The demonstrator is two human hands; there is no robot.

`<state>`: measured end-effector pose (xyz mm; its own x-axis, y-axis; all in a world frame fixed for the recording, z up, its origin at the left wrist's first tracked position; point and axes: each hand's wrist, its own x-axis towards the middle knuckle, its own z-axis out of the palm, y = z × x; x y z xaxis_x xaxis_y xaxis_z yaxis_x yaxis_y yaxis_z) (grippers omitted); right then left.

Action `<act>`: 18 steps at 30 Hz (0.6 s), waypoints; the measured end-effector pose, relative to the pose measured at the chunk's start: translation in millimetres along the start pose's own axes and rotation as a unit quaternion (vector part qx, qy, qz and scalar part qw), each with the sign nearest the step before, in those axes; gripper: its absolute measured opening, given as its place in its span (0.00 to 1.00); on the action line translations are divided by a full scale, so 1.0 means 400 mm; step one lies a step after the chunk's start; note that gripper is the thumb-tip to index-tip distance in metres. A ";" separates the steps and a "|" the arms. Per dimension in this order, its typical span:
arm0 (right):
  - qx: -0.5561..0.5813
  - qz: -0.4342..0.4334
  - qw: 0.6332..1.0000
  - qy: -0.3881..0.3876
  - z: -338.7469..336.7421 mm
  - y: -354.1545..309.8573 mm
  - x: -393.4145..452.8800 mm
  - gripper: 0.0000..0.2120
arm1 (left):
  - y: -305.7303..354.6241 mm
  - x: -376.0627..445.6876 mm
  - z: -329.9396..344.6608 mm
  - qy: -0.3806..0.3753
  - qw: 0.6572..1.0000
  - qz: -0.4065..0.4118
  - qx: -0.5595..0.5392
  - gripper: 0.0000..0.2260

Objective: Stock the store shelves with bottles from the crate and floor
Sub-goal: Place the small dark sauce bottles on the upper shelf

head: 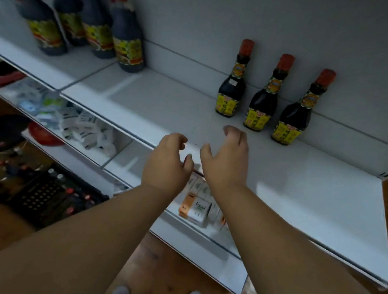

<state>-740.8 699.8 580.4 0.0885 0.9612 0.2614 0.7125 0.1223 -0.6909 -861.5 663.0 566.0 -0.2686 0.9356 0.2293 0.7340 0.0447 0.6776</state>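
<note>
One box [196,210] reads "Facial".

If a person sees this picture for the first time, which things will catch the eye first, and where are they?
First, the two bare hands in the middle: the left hand and right hand hover empty over the front of the white shelf. Next, three small dark bottles with red caps stand in a row at the shelf's back wall, to the right. Bigger dark bottles stand grouped at the upper left.
</note>
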 end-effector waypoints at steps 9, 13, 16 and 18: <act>0.022 -0.093 0.994 -0.050 0.277 -0.377 -0.204 0.22 | -0.374 -0.085 -0.425 0.066 0.995 -0.050 0.059 0.11; 0.034 -0.109 0.988 -0.108 0.470 -0.547 -0.327 0.23 | -0.600 -0.149 -0.627 0.068 0.988 -0.095 0.104 0.12; 0.045 -0.120 0.980 -0.155 0.582 -0.625 -0.379 0.22 | -0.731 -0.167 -0.716 0.061 0.980 -0.145 0.121 0.11; 0.033 -0.129 0.975 -0.180 0.650 -0.656 -0.386 0.22 | -0.808 -0.161 -0.739 0.047 0.976 -0.173 0.120 0.11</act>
<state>-1122.3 583.7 545.9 -0.3461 0.9196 0.1861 0.6308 0.3749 -0.6793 -1265.9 484.8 538.7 -0.5746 0.8139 0.0862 0.7110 0.4442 0.5452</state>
